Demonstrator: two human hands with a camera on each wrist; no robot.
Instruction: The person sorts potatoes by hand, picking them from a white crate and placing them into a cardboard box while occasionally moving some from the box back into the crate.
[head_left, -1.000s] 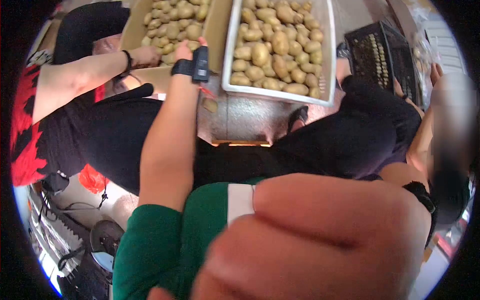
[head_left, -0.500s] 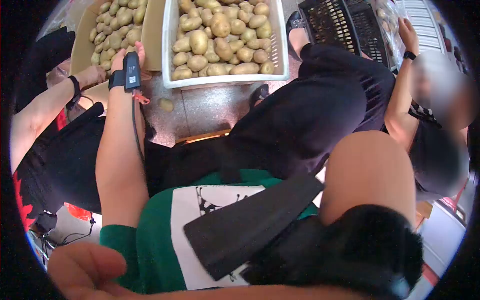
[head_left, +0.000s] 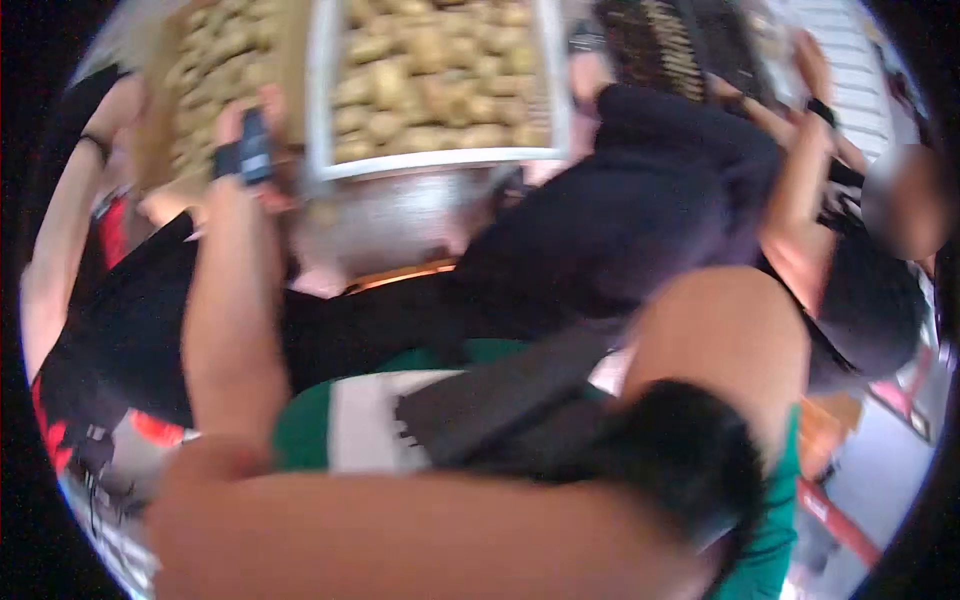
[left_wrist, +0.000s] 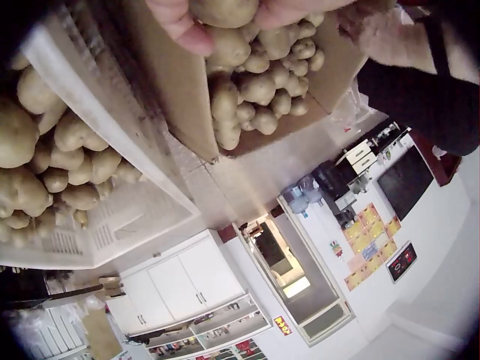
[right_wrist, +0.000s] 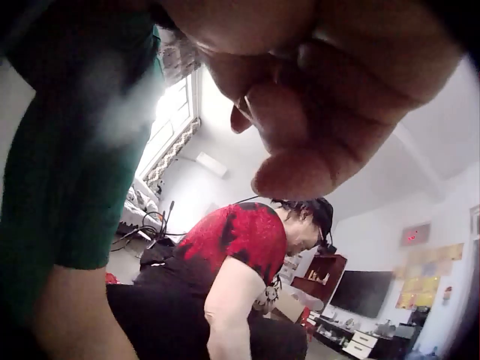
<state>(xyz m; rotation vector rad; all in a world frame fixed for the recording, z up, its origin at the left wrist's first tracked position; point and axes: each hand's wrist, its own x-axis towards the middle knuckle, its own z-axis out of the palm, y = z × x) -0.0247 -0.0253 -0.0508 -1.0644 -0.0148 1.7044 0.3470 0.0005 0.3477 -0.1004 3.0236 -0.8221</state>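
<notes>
Left hand (left_wrist: pixel 225 19) curling fingers and thumb round a pale brown, rounded potato (left_wrist: pixel 225 9), seen in the left wrist view right at the top edge, directly over the open brown cardboard box (left_wrist: pixel 180 97) heaped with more tan potatoes (left_wrist: pixel 259 86). Lying just below and slightly beyond the fingertips, that heap. In the blurred head view, reaching far and left, the same hand (head_left: pixel 240 115) with its black wrist-worn camera (head_left: pixel 247 150) over the near edge of the cardboard box. Standing just right of that box, touching or nearly so, the white plastic crate (head_left: pixel 440 160) filled with similar potatoes (head_left: pixel 440 70).

Right hand (right_wrist: pixel 307 112) hanging close to the body, near and low, well apart from both containers; fingers loosely curled, gripping nothing visible. Being much the nearer to the potatoes, the left hand.

Beyond: reaching into the box from the left, another person's bare arm (head_left: pixel 60 230) in a red and black top; sitting at the right, a person in black (head_left: pixel 640 220); lying far right, a black plastic lattice crate (head_left: pixel 670 45).
</notes>
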